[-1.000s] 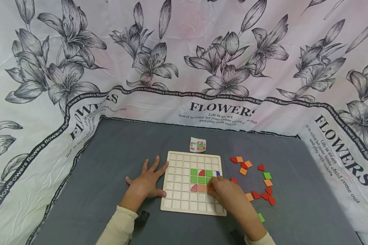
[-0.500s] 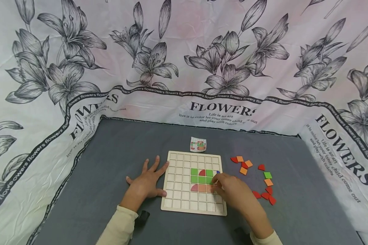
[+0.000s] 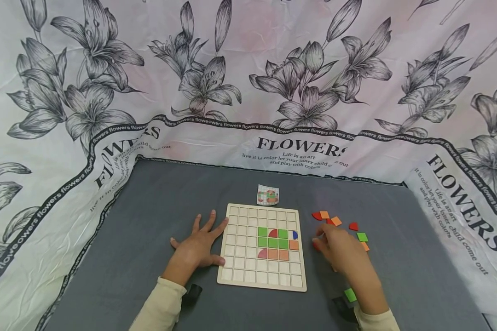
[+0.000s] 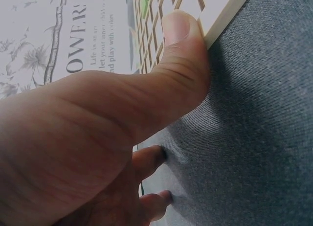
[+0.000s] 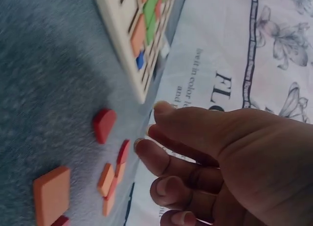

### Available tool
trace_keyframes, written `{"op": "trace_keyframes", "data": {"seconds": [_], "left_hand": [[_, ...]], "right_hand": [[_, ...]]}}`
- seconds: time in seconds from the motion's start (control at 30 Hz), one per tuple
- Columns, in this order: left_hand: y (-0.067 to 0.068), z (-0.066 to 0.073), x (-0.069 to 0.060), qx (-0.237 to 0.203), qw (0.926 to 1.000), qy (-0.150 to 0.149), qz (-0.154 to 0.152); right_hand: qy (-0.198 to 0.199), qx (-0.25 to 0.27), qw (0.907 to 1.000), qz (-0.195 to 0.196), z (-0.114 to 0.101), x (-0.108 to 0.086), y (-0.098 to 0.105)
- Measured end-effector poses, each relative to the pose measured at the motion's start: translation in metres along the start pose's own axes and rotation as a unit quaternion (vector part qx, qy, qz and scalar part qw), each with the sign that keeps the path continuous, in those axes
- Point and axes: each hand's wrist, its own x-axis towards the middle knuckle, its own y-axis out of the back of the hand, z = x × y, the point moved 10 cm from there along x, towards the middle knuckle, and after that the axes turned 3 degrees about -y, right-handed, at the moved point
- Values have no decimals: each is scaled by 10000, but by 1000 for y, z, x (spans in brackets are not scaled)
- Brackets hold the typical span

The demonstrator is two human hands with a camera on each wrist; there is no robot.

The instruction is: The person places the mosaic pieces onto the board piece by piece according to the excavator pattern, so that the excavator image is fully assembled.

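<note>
Board (image 3: 261,266), pale and gridded, lies flat on the grey desk (image 3: 149,220) in front of us. Our left hand (image 3: 195,248) rests at its left side with fingers spread wide, the thumb pressing on the edge and the index finger reaching it higher up.

Three rows of coloured pieces sit in the grid toward its right side. We see a green, a red rounded, another green and a blue piece (image 3: 295,235) in the upper row; three greens and an orange piece (image 3: 293,245) in the middle; one reddish rounded piece (image 3: 262,253) and two oranges in the lower.

Our right hand (image 3: 343,250) hangs right of the board, over the loose pieces, its fingers loosely bent, with a narrow gap between thumb and index tip. Just beside them a red piece (image 5: 104,125) lies on the desk. Farther off we see a red-and-orange cluster (image 3: 329,218), and near our right wrist a loose green piece (image 3: 350,294). Beyond the board's far edge lies a small patterned card (image 3: 268,195).
</note>
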Motion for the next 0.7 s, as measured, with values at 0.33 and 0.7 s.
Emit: {"op": "trace_keyframes", "data": {"seconds": [0.33,0.7], "left_hand": [[1,0,1,20,10000,-22,10],[0,0,0,-9,10000,28,-29]], "right_hand": [[11,-352,9994,68,13,1,-15],[-114,-435,9988,-167,11,4,-22]]}}
